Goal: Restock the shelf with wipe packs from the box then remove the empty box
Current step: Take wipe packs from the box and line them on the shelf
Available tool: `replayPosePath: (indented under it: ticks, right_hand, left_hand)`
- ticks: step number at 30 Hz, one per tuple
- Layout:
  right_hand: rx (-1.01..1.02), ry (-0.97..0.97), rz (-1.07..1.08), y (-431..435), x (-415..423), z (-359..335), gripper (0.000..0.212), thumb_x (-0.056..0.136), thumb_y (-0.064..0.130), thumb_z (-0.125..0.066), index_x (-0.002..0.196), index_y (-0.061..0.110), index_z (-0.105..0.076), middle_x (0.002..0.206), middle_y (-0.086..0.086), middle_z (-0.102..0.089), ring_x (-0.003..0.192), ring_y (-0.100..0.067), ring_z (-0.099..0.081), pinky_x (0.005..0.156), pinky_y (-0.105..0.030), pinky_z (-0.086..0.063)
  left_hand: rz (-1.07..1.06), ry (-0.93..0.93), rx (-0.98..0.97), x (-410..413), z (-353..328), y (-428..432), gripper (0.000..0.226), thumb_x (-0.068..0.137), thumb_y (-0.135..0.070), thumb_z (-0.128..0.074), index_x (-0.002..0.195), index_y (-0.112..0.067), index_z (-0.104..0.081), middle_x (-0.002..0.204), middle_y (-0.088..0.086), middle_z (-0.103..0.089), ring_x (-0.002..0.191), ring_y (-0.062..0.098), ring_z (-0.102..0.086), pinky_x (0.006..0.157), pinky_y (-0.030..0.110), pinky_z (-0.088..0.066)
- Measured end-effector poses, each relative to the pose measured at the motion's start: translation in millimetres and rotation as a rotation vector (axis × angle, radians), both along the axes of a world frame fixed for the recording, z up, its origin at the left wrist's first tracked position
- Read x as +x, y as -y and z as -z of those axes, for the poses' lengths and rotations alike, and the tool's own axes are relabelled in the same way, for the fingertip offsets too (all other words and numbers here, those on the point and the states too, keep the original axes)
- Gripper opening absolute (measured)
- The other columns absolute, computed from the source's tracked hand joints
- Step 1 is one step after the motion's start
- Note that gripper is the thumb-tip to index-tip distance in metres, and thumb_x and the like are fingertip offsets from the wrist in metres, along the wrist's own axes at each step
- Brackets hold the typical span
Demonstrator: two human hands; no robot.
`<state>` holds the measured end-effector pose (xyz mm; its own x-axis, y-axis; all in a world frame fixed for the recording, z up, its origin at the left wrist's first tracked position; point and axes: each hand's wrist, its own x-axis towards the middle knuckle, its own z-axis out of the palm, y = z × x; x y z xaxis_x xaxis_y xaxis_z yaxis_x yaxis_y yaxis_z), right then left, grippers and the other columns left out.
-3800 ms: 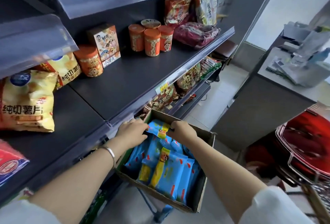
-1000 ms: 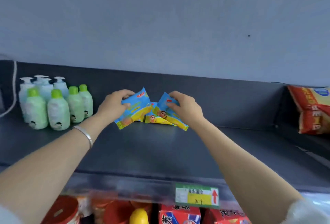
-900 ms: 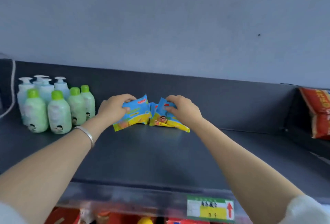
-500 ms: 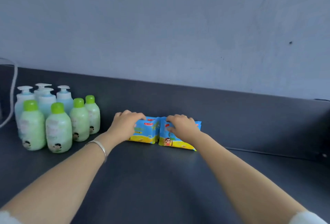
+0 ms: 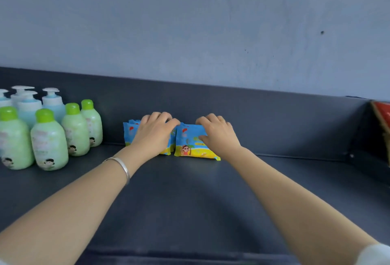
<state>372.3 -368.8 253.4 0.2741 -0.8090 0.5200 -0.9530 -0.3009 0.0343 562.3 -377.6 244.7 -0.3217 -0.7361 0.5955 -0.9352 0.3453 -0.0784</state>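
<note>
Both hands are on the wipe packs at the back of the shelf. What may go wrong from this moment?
1. The left wipe pack and right wipe pack stand on their narrow edges; once the left hand and right hand let go, they may tip forward.
2. The green-capped bottles stand close beside the left wipe pack; the left hand might knock one when it pulls back.

The one view came from the person's head, looking forward and slightly down along both forearms [image 5: 84, 201], square to the far wall [image 5: 190, 21]. It sat close over the shelf [image 5: 190, 201]: the left hand [image 5: 153, 135] and right hand [image 5: 220, 135], gripping the wipe packs [image 5: 190, 135], lay near centre. Bottles [image 5: 48, 138] left of the left hand and a red bag [image 5: 383, 114] right of the right hand met the frame edges.
</note>
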Motion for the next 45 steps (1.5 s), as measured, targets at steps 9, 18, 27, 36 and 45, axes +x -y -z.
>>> replayPosePath:
  ticks: [9,18,27,36,45]
  right_hand:
    - [0.055,0.118,0.120,-90,-81,1,0.033,0.092,0.027,-0.053,0.124,0.022,-0.052,0.121,-0.001,-0.051,0.115,-0.026,-0.044,0.083,-0.034,-0.041]
    - [0.102,0.142,0.062,-137,-111,10,0.032,0.094,0.026,-0.052,0.125,0.020,-0.052,0.119,-0.003,-0.053,0.114,-0.026,-0.045,0.086,-0.036,-0.043]
    - [0.039,0.108,0.184,-246,-237,19,0.031,0.095,0.027,-0.052,0.125,0.019,-0.052,0.120,-0.004,-0.054,0.114,-0.027,-0.046,0.081,-0.037,-0.044]
    - [0.067,0.189,0.539,-379,-394,110,0.024,0.095,0.028,-0.050,0.116,0.018,-0.058,0.111,-0.004,-0.058,0.107,-0.030,-0.052,0.074,-0.041,-0.049]
    - [0.361,0.246,0.855,-465,-471,214,0.026,0.095,0.029,-0.048,0.118,0.021,-0.055,0.113,-0.004,-0.057,0.106,-0.031,-0.054,0.067,-0.034,-0.041]
  left_hand:
    - [0.205,0.061,0.093,-98,-4,-47,0.034,0.092,-0.025,-0.052,0.126,-0.031,-0.050,0.127,-0.007,-0.049,0.123,0.020,-0.039,0.101,0.037,-0.030]
    - [0.139,0.028,0.177,-125,8,-97,0.028,0.092,-0.025,-0.052,0.120,-0.028,-0.054,0.126,-0.004,-0.052,0.122,0.021,-0.041,0.097,0.039,-0.031]
    - [0.372,0.026,0.159,-262,9,-184,0.023,0.093,-0.025,-0.050,0.115,-0.026,-0.056,0.112,-0.003,-0.059,0.109,0.022,-0.049,0.089,0.038,-0.036]
    - [0.786,0.014,0.222,-447,71,-284,0.023,0.093,-0.022,-0.049,0.113,-0.022,-0.061,0.110,0.002,-0.063,0.106,0.026,-0.053,0.084,0.037,-0.040]
    - [1.027,0.259,0.506,-549,178,-330,0.025,0.093,-0.023,-0.046,0.116,-0.023,-0.057,0.116,-0.001,-0.059,0.111,0.023,-0.049,0.090,0.034,-0.037]
